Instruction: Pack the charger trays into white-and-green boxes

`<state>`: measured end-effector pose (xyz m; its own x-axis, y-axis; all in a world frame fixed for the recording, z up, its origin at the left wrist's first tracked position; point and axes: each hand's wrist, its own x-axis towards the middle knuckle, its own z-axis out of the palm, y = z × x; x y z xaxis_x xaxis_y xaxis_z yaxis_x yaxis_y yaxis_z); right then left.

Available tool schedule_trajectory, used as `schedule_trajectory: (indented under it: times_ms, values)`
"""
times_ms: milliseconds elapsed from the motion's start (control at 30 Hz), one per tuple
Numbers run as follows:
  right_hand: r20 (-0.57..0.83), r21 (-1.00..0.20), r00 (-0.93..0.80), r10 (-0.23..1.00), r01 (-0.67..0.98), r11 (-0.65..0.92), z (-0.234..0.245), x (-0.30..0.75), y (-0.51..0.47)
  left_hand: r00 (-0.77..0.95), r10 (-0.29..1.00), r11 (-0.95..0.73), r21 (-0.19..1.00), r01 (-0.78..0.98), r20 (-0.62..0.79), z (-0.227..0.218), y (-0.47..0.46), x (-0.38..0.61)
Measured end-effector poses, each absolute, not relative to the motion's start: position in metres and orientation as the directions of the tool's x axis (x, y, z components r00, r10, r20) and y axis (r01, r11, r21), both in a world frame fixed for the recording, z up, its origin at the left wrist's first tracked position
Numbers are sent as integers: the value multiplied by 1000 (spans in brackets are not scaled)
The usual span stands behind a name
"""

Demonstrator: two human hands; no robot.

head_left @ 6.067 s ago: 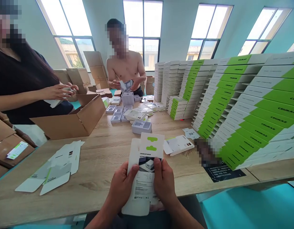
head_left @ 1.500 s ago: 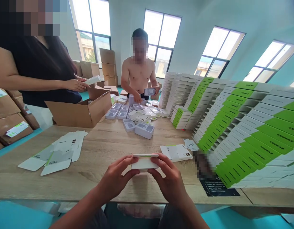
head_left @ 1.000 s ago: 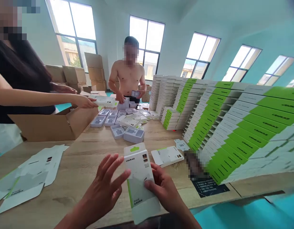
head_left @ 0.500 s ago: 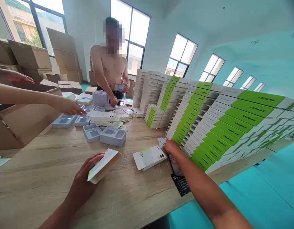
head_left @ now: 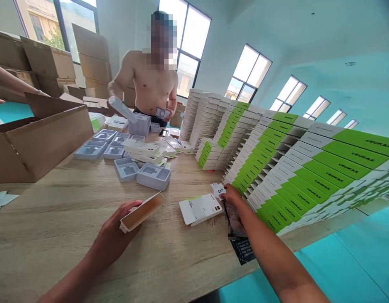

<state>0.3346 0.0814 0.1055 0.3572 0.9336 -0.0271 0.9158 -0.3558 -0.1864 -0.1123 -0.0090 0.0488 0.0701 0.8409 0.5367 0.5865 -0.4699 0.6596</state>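
Low and left of centre, our left hand [head_left: 115, 229] has its fingers clamped around a white paperboard carton [head_left: 142, 210], held above the table, its open side facing us and showing bare brown inside. Right of centre, our right hand [head_left: 234, 194] reaches to small white printed cards [head_left: 218, 191] at the foot of the tall stacks of white-and-green paperboard boxes [head_left: 297, 168]. The fingertips meet the edge of the cards, but seen from this angle we cannot tell whether they pinch one or only rest there.

As for progress, we judge the stacks filling the right of the frame to be boxes made up. The carton in our left hand is opened into shape but not closed, and we see no tray or card in it, so it looks unfinished. A second white paperboard carton [head_left: 201, 209] lies flat on the wood-grain table [head_left: 169, 261] between our hands, with an end flap out. Grey-white moulded trays [head_left: 154, 176] stand left of centre with their hollows uncovered, and other white cartons [head_left: 144, 148] lie heaped behind them, so work seems left there too.
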Motion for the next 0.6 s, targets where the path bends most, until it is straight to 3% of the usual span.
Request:
schedule_trajectory:
  times_ms: [200, 333, 400, 467, 533, 600]
  values:
    - [-33, -624, 343, 939, 726, -287, 132, 316, 66, 73, 869, -443, 705, 554, 489, 45, -11, -111]
    - [-41, -855, 151, 988, 507, -113, 145, 266, 15, 103, 826, -518, 676, 524, 553, 47, -14, -106]
    - [-131, -917, -22, 991, 382, -113, 147, 231, -16, 119, 807, -545, 652, 528, 578, 47, -14, -104]
    - [-295, -951, -262, 919, 175, -256, 149, 196, -41, 139, 793, -564, 630, 533, 593, 44, -14, -102]
    - [-393, -897, -434, 811, -13, -442, 154, 167, -53, 161, 771, -594, 606, 530, 616, 41, -14, -101]
    - [-414, -831, -469, 780, -155, -534, 159, 148, -56, 184, 747, -625, 580, 522, 638, 39, -16, -101]
